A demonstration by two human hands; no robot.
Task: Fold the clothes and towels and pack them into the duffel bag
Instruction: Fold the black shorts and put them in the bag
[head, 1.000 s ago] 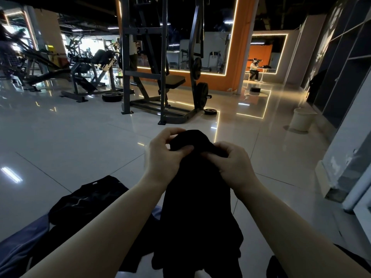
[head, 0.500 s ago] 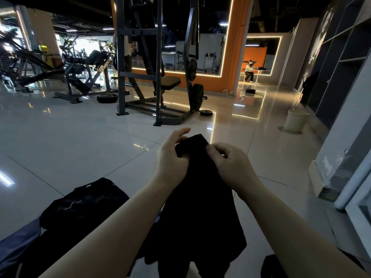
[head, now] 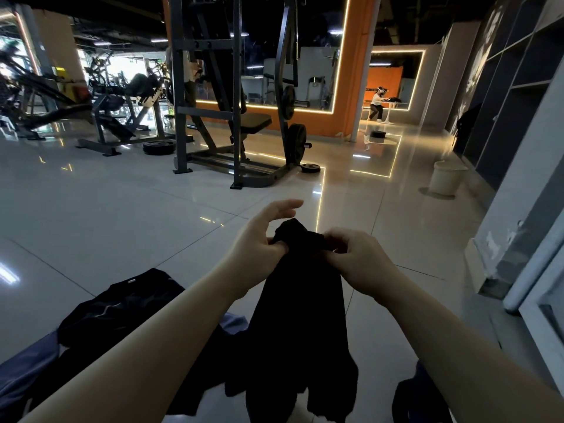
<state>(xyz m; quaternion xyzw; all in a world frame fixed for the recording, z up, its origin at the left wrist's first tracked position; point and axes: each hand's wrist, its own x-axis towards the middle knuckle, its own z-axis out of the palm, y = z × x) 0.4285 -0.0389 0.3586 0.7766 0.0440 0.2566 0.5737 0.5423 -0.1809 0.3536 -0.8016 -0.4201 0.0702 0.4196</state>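
I hold a black garment (head: 300, 319) up in front of me, and it hangs down between my forearms. My left hand (head: 262, 236) pinches its top edge with thumb and a curled finger, while the other fingers are spread away from the cloth. My right hand (head: 357, 259) grips the top edge beside it, fingers curled over the fabric. Another black garment (head: 122, 306) lies crumpled on the floor at lower left, partly on a blue-grey cloth (head: 27, 367). A dark item (head: 418, 398) shows at the bottom right, mostly hidden by my right arm.
Glossy tiled gym floor (head: 122, 215) stretches ahead. A weight machine (head: 238, 123) stands in the middle distance, more machines (head: 116, 117) at left. A pale bucket (head: 447, 178) sits by dark lockers (head: 518, 87) at right. A person sits at a far table (head: 378, 106).
My hands have shifted slightly lower and apart along the garment's top edge. My left fingers have lifted off the cloth and spread, leaving a thumb-side pinch.
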